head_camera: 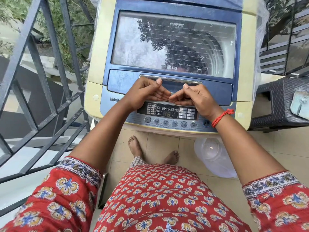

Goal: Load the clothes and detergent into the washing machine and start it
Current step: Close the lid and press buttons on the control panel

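Over the front edge of a top-loading washer (167,17), a person's two hands meet fingertip to fingertip above the control panel (168,113), holding nothing. Left hand (147,92) and right hand (194,96) are both loosely cupped, thumbs raised, the fingers gently bent and touching at their tips. Just beyond the thumbs runs the chrome lid handle (170,78), and beyond that the glass lid (173,44) lies closed, with the drum dimly visible through reflections of sky and leaves. No clothes or detergent can be seen; whether any are in the drum cannot be told. A clear plastic tub (215,158) sits on the floor below the right forearm, near the person's bare feet. The likely next step is lifting the lid, and the risk is that fingers slip off the narrow handle, letting the lid drop, or that a forearm resting low brushes the panel's buttons (168,123) and sets a wrong cycle.
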Demonstrator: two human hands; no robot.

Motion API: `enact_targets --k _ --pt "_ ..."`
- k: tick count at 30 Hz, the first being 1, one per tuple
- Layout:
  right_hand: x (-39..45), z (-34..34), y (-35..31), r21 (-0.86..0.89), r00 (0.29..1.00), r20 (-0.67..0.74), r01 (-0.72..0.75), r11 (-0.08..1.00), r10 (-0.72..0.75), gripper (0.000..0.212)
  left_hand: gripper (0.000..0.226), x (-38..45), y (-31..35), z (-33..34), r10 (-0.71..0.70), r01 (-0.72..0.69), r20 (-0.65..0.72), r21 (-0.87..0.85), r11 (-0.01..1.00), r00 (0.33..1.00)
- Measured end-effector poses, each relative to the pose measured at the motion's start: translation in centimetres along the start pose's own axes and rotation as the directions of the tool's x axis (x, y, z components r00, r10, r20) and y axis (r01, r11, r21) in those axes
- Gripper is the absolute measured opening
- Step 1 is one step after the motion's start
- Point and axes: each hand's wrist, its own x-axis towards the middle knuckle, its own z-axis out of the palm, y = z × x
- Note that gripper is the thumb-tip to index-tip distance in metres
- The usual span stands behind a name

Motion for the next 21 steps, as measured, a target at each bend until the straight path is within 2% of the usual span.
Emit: enact_targets --k 21 --pt "0.14 -0.2 0.34 -0.021 1.0 -0.004 0.013 1.0 -0.013 0.047 0.053 0.35 -0.55 -0.21 0.016 -0.016 -0.004 0.01 1.0 1.0"
